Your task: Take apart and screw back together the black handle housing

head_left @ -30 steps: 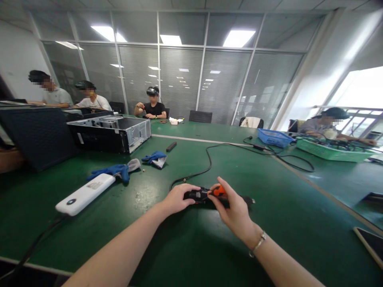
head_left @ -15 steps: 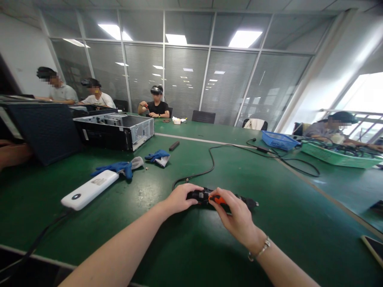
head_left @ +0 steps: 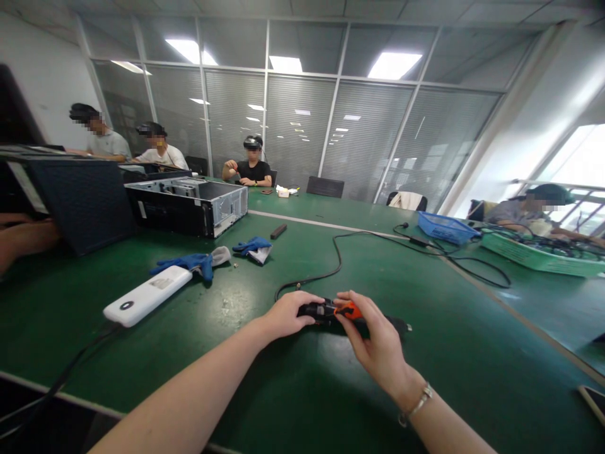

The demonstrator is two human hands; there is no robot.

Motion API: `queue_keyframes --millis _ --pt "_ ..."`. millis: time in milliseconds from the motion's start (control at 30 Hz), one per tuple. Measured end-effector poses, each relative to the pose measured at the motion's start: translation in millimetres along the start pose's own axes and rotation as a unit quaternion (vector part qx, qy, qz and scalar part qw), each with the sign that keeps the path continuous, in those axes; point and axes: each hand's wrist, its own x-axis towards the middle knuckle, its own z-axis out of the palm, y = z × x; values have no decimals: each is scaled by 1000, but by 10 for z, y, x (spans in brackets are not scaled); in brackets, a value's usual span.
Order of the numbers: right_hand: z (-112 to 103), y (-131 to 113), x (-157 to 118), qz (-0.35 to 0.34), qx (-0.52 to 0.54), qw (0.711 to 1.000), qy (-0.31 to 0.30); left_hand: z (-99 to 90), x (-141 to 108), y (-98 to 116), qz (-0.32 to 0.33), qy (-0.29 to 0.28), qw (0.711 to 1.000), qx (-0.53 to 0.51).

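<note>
A dark, long device (head_left: pixel 326 309) lies on the green table (head_left: pixel 265 384) in front of me, with a black cable curving away behind it. My left hand (head_left: pixel 287 313) grips its left end between thumb and fingers. My right hand (head_left: pixel 373 334) pinches an orange and black tool handle (head_left: pixel 348 310) over the middle of the device. The tool's tip end points left toward my left hand; its exact contact is too small to tell. A metal-tipped part of the device sticks out past my right fingers.
A white device (head_left: pixel 149 295) and blue gloves (head_left: pixel 189 262) lie to the left. An open computer case (head_left: pixel 189 205) stands behind them. Blue (head_left: pixel 447 228) and green baskets (head_left: pixel 534 254) are at the right. Several people sit around the table.
My right hand and the orange handle have shifted slightly relative to the device, with the fingertips more raised. The whole view has also moved a little. My left hand keeps its grip.
</note>
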Motion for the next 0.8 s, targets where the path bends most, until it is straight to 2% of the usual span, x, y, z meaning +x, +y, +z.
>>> queue_keyframes --millis 200,367,567,733,800 --pt "-44 -30 23 -12 -29 999 27 -13 1 13 -6 -4 1000 4" --pt "-31 -60 23 4 38 999 -11 -5 1 2 2 1 1000 1" --pt "-32 -89 8 6 5 1000 30 -16 17 -21 -5 -5 1000 3" --pt "-44 -101 6 1 21 1000 15 -6 10 19 14 -19 1000 -4" --pt "-43 -81 -10 -5 12 1000 29 12 4 41 18 -19 1000 -7"
